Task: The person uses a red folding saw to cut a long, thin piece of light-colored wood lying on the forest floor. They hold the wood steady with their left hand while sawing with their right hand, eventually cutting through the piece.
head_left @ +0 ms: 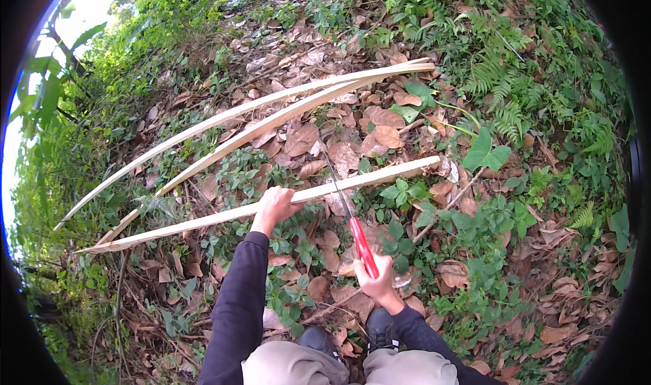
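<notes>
Two curved wooden strips [271, 122] lie beyond the straight wooden strip [312, 193], whose long axis runs left to right, its right end angled away; a red-handled blade [357, 231] crosses it right of its middle, contact unclear; the right hand [377, 276], closed round the handle, is on its near side; the left hand [272, 208], nearer the crossing, grips the strip left of the blade.

An overgrown outdoor spot, like woodland: brown fallen leaves [388, 137] carpet the ground, ferns [500, 80] and low green plants [401, 194] crowd in, and bright daylight [91, 8] shows at upper left.
</notes>
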A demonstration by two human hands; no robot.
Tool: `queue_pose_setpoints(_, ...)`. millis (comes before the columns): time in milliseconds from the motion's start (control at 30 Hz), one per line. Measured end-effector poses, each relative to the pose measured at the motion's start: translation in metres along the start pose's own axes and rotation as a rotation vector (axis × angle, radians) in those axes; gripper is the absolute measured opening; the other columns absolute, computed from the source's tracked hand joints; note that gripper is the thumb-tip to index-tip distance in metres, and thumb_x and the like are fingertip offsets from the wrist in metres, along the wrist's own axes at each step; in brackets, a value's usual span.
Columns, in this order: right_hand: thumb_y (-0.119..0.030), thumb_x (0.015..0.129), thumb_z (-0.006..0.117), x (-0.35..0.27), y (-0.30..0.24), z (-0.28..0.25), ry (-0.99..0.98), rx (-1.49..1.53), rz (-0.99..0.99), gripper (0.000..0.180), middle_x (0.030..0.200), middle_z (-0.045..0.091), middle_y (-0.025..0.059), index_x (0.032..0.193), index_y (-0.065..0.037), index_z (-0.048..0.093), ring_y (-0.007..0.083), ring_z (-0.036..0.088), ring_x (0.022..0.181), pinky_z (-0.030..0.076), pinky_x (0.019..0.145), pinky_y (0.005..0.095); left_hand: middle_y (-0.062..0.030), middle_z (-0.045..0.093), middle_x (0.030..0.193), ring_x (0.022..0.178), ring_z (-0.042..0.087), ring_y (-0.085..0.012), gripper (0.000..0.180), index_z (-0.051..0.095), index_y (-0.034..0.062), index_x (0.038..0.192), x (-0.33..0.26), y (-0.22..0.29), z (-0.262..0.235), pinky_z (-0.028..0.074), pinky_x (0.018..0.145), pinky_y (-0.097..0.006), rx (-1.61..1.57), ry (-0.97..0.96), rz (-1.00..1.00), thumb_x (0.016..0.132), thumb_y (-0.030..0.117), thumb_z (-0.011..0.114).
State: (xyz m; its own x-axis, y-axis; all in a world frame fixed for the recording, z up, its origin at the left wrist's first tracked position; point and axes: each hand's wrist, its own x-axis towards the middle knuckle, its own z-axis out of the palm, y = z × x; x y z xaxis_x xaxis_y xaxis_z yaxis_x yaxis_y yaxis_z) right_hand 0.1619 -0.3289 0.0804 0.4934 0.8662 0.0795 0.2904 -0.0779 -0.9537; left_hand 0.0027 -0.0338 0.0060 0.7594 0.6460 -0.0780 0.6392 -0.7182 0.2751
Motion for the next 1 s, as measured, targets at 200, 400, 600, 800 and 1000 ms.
queue_pose_setpoints(200,-0.012,0.082,0.069,0.076,-0.060,0.011,-0.020,0.006,0.135,0.028,0.048,0.050,0.0071,0.063,0.001,0.054,0.0144,0.047,0.043,0.036,0.045,0.0357,-0.0194,0.068,0.067,0.067,0.070,-0.0370,0.041,0.071,0.0052,0.075,-0.002,-0.005,-0.005,0.057,0.069,-0.047,0.032,0.036,0.029,0.081,0.046,0.077)
queue_pose_setpoints(400,-0.011,0.082,0.069,0.081,0.000,0.023,-0.023,-0.011,-0.023,0.027,0.048,0.050,0.0089,0.063,0.000,0.054,0.0138,0.051,0.044,0.037,0.045,0.0356,-0.0210,0.070,0.072,0.072,0.071,-0.0384,0.043,0.075,0.0057,0.078,0.000,0.001,-0.004,0.058,0.070,-0.048,0.050,0.002,-0.022,0.079,0.048,0.078)
queue_pose_setpoints(600,-0.008,0.082,0.067,0.000,0.047,0.017,0.010,0.009,-0.078,0.025,0.048,0.050,0.0079,0.061,-0.002,0.054,0.0173,0.053,0.041,0.040,0.045,0.0344,-0.0197,0.071,0.074,0.073,0.072,-0.0369,0.046,0.075,0.0052,0.077,0.010,-0.005,-0.011,0.058,0.074,-0.047,-0.005,-0.061,-0.038,0.078,0.051,0.077)
queue_pose_setpoints(800,-0.007,0.082,0.067,-0.039,0.024,-0.013,-0.017,0.032,-0.052,0.025,0.050,0.052,0.0074,0.061,-0.004,0.054,0.0201,0.054,0.041,0.042,0.046,0.0346,-0.0203,0.071,0.076,0.077,0.072,-0.0376,0.044,0.075,0.0042,0.079,0.009,-0.001,-0.014,0.058,0.077,-0.047,-0.031,-0.051,-0.034,0.079,0.048,0.077)
queue_pose_setpoints(1000,-0.007,0.083,0.067,-0.026,-0.001,0.015,-0.002,0.039,-0.137,0.022,0.050,0.049,0.0062,0.065,-0.003,0.054,0.0196,0.051,0.040,0.039,0.045,0.0342,-0.0216,0.071,0.078,0.077,0.071,-0.0390,0.044,0.075,0.0032,0.080,0.015,-0.006,-0.015,0.056,0.076,-0.047,-0.053,-0.071,-0.019,0.080,0.047,0.077)
